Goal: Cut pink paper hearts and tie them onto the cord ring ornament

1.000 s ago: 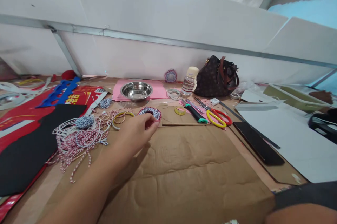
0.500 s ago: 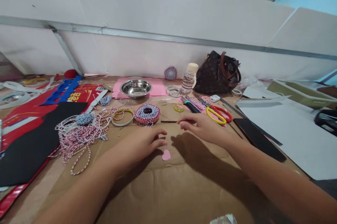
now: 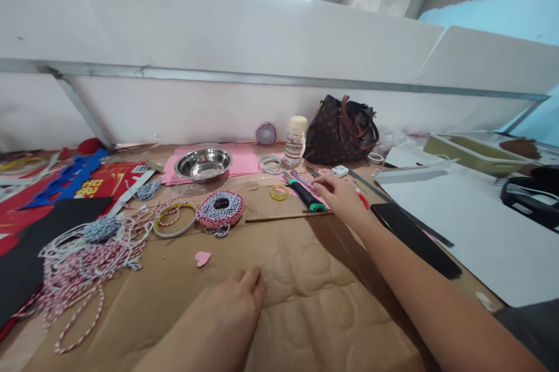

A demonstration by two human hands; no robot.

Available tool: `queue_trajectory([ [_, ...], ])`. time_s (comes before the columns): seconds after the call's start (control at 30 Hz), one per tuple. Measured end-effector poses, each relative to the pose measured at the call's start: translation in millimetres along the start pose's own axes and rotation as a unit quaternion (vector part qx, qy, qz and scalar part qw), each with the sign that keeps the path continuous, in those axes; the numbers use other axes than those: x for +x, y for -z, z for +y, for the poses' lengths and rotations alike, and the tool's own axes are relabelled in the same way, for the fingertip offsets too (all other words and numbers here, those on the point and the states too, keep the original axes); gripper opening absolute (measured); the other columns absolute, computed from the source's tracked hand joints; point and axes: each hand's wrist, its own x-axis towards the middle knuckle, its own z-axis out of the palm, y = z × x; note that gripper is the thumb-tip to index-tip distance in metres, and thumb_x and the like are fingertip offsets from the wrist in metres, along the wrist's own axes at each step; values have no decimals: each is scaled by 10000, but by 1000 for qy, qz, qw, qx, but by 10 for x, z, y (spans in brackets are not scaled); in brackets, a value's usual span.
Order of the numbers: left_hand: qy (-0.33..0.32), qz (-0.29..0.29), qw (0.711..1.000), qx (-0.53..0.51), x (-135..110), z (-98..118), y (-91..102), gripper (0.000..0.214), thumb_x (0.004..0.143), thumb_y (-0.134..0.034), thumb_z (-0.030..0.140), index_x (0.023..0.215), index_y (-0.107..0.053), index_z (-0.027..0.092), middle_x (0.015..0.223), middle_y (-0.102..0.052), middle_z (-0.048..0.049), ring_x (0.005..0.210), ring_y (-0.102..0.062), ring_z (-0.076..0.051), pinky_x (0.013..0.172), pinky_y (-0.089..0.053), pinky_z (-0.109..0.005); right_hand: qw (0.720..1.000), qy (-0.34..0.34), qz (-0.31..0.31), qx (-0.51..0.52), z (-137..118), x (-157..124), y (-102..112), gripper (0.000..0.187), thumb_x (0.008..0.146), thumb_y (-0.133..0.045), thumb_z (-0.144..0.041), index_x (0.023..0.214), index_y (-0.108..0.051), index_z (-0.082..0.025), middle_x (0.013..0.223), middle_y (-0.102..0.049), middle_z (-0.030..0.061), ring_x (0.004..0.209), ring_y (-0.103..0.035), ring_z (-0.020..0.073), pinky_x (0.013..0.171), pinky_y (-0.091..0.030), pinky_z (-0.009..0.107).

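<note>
My left hand (image 3: 231, 309) lies palm down on the brown cardboard sheet (image 3: 305, 290), fingers stretched flat and holding nothing. A small pink paper heart (image 3: 202, 258) lies just beyond it to the left. My right hand (image 3: 338, 197) reaches forward and rests over the scissors (image 3: 360, 199), of which only a red bit of handle shows. Its fingers are loosely extended, with their tips beside the black and green cutter (image 3: 305, 195). A ring wrapped in red, white and blue string (image 3: 220, 209) sits farther left.
A heap of twisted string (image 3: 82, 261) and a hoop (image 3: 174, 219) lie at the left. At the back are a steel bowl (image 3: 203, 163) on pink paper, a bottle (image 3: 296, 140) and a brown bag (image 3: 340, 130). A black phone (image 3: 414, 238) and a white board (image 3: 480, 226) are on the right.
My right hand came into view, then moved forward and right onto the scissors. My left hand let go of the string ring and drew back toward me. The pink heart now lies on the cardboard.
</note>
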Motion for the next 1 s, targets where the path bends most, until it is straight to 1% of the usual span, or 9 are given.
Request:
queue_trajectory([
  [0.1, 25, -74, 994, 73, 54, 144, -39, 659, 756, -406, 5, 1392, -564, 76, 1439, -532, -267, 1187, -620, -410, 843, -586, -514, 999, -16, 31, -2, 132, 76, 54, 248, 876, -547, -317, 953, -723, -159, 969, -747, 87, 825, -662, 210, 747, -492, 309],
  [0.23, 72, -136, 981, 116, 135, 315, 74, 707, 736, -349, -59, 1407, -538, 55, 1449, -512, -281, 1193, -622, -389, 855, -593, -474, 998, -30, 48, -4, 208, 94, 50, 240, 876, -544, -306, 955, -721, -164, 947, -748, 81, 821, -662, 204, 755, -494, 303],
  [0.3, 54, -128, 984, 114, 168, 298, 133, 676, 721, -388, -50, 1353, -590, 78, 1360, -602, -260, 1125, -655, -374, 834, -597, -465, 998, -32, 49, -7, 213, 89, 35, 225, 867, -558, -299, 933, -725, -163, 909, -747, 77, 805, -660, 204, 751, -493, 304],
  [0.37, 16, -92, 989, 116, 203, 209, 168, 547, 737, -424, -10, 1199, -686, 121, 1176, -700, -214, 1006, -690, -362, 830, -587, -487, 998, -34, 52, -7, 220, 88, 40, 218, 865, -567, -293, 935, -728, -163, 932, -750, 79, 825, -664, 206, 770, -493, 309],
  [0.47, -20, -37, 990, 132, 253, 39, 197, 389, 802, -423, 57, 1024, -721, 167, 1034, -713, -172, 903, -695, -348, 794, -570, -493, 997, -45, 64, 0, 264, 105, 100, 240, 881, -557, -297, 1003, -725, -175, 1001, -754, 78, 872, -676, 201, 791, -499, 306],
  [0.63, 34, -20, 998, 51, 288, -104, 236, 341, 926, -364, 161, 1042, -682, 202, 1053, -702, -132, 917, -704, -303, 753, -537, -411, 993, -76, 88, -1, 382, 147, 215, 240, 887, -546, -281, 999, -729, -173, 925, -759, 75, 824, -683, 192, 743, -510, 293],
  [0.8, 26, -41, 998, 47, 292, -94, 218, 367, 948, -329, 153, 1075, -671, 190, 1082, -690, -134, 969, -690, -300, 791, -507, -411, 990, -92, 104, -14, 434, 162, 258, 229, 873, -550, -241, 985, -721, -139, 930, -749, 84, 820, -677, 184, 749, -513, 305],
  [0.9, 31, -38, 997, 58, 299, -61, 204, 426, 974, -267, 137, 1078, -678, 176, 1106, -675, -152, 979, -683, -298, 782, -512, -412, 989, -101, 111, -12, 444, 167, 274, 280, 874, -525, -287, 1008, -714, -128, 918, -750, 93, 802, -677, 197, 720, -512, 317],
  [1.0, 11, -42, 997, 69, 316, -70, 180, 408, 963, -294, 116, 1062, -687, 165, 1100, -673, -150, 1006, -665, -311, 802, -527, -434, 990, -97, 105, -4, 435, 168, 259, 310, 858, -516, -329, 990, -722, -138, 913, -753, 98, 794, -677, 210, 703, -505, 321],
])
